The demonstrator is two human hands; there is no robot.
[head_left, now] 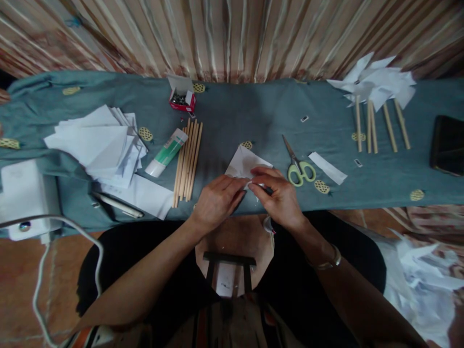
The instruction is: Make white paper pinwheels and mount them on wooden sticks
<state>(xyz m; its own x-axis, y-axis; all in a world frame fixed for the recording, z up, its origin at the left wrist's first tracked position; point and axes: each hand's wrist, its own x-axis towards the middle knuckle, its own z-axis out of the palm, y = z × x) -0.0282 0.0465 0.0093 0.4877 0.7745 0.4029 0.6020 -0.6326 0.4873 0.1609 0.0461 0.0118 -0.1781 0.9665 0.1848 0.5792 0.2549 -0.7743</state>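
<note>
My 2 hands meet over a folded white paper (pixel 243 162) lying at the near edge of the cloth-covered worktop (pixel 235 111), straight in front of me. My right hand (pixel 279 195) has its grip pinched on the paper's near right edge, while my left hand (pixel 217 200) rests bent-fingered on its near left corner, and I cannot tell whether that grip pinches or only presses. Green-handled scissors (pixel 299 166) lie just right of the paper, with wooden sticks (pixel 186 162) and a glue tube (pixel 166 152) to its left.

Bare forearms rising from the lower corners, left hand (pixel 217 200) and right hand (pixel 281 195) at centre frame, thin pale metal bangle (pixel 328 263) on the right wrist, black garment (pixel 145 261) across the lap below.
</note>
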